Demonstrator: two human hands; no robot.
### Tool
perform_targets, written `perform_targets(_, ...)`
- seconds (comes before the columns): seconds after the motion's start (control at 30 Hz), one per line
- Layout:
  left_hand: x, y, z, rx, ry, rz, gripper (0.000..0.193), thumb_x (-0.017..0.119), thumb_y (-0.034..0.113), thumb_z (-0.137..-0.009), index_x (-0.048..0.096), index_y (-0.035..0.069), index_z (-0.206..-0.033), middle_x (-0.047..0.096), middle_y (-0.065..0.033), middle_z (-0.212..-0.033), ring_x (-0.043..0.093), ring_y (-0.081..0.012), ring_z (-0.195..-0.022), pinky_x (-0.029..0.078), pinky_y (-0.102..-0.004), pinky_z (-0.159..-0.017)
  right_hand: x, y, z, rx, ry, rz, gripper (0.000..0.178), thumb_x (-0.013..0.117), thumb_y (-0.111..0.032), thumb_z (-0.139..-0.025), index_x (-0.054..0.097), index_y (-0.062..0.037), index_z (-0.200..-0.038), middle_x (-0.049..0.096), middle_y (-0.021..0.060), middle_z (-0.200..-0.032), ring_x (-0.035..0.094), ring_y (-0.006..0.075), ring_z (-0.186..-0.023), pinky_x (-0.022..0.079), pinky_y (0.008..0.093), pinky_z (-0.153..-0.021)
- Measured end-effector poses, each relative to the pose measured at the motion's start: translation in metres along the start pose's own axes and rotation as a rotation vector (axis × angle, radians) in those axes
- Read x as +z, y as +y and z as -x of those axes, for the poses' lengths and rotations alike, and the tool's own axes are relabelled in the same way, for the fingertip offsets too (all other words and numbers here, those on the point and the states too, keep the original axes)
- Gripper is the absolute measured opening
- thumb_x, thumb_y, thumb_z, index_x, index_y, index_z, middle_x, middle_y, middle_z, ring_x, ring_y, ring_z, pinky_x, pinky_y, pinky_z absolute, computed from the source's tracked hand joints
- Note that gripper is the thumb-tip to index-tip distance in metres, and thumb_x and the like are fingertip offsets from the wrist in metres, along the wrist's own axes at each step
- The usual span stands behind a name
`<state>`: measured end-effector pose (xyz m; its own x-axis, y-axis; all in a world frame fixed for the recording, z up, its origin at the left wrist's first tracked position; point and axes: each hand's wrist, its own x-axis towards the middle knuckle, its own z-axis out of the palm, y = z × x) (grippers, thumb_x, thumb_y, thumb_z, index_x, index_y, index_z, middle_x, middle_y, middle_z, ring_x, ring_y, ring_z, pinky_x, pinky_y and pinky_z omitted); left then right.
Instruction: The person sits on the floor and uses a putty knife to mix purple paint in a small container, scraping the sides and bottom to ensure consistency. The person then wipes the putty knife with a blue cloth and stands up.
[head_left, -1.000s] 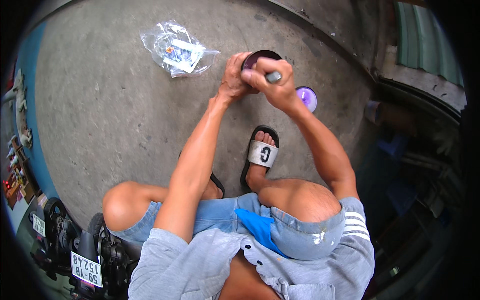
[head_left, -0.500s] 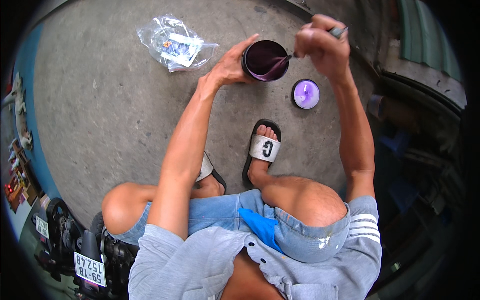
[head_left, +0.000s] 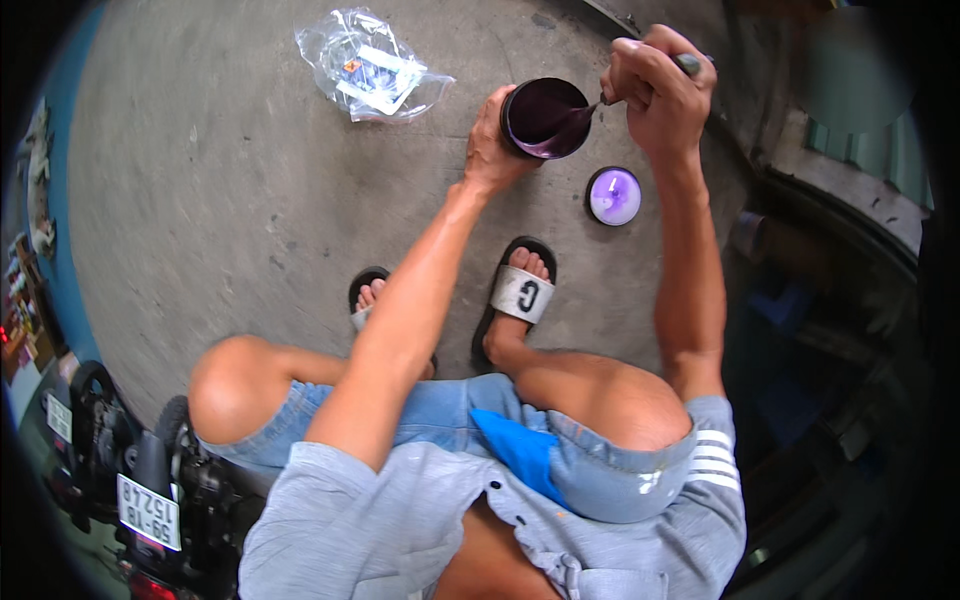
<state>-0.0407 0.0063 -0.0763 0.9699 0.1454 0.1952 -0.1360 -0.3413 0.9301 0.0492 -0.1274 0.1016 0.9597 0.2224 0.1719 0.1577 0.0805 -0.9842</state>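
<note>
My left hand [head_left: 495,150] is wrapped round a black round tub [head_left: 507,128], whose inside holds a dark purple, glossy liquid like paint [head_left: 548,118]. The tub tips slightly toward me. A slim metal tool [head_left: 596,105] with a greenish handle end [head_left: 687,64] is gripped in my right hand [head_left: 655,85]; its tip dips into the liquid at the tub's right side, and its working end is hidden. On the floor below my right hand lies a round dark-rimmed lid [head_left: 613,196], its inner face coated in lighter purple and white.
A clear plastic bag [head_left: 372,68] with a labelled item inside lies on the concrete floor [head_left: 250,200] at the far left. My sandalled feet [head_left: 520,290] are nearer me. Motorbikes [head_left: 150,490] stand at the lower left; a metal-framed step or ledge [head_left: 850,190] runs along the right.
The tub and my left hand have shifted slightly right, and the tub is tipped more toward me. My right hand has turned with the tool, its tip still in the liquid.
</note>
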Motion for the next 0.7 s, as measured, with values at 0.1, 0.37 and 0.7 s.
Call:
perform_targets(0.1,-0.025,-0.005,-0.014,0.032,-0.175,0.055,0.091,0.094,0.022,-0.054,0.047,0.009,-0.131,0.063,-0.0141,-0.119,0.061,-0.0352,-0.113,0.051,-0.0431,-0.096,0.033,0.016,0.029,0.038,0.129,-0.127,0.012,0.063,-0.004,-0.086,0.059,0.0035,-0.077,0.05,0.005,-0.059,0.047,0.0125,-0.049,0.05,0.0314,-0.053)
perform_targets(0.37,-0.038,0.0,-0.022,-0.135,-0.369,0.143,0.086,0.092,0.019,-0.055,0.05,0.013,-0.131,0.063,-0.0114,-0.122,0.061,-0.0298,-0.115,0.05,-0.0387,-0.1,0.011,0.019,0.014,-0.175,-0.045,0.145,0.028,0.055,0.003,-0.085,0.043,-0.0081,-0.062,0.049,0.0047,-0.055,0.044,0.0119,-0.047,0.035,0.0276,-0.046)
perform_targets(0.7,-0.038,-0.002,-0.008,-0.037,-0.318,0.095,0.094,0.091,0.015,-0.05,0.046,0.011,-0.132,0.06,-0.0124,-0.127,0.056,-0.0319,-0.121,0.046,-0.0412,-0.106,0.033,0.015,0.04,-0.025,0.052,-0.071,0.031,0.053,-0.003,-0.092,0.043,-0.0064,-0.063,0.043,0.0039,-0.052,0.042,0.0128,-0.044,0.037,0.026,-0.043)
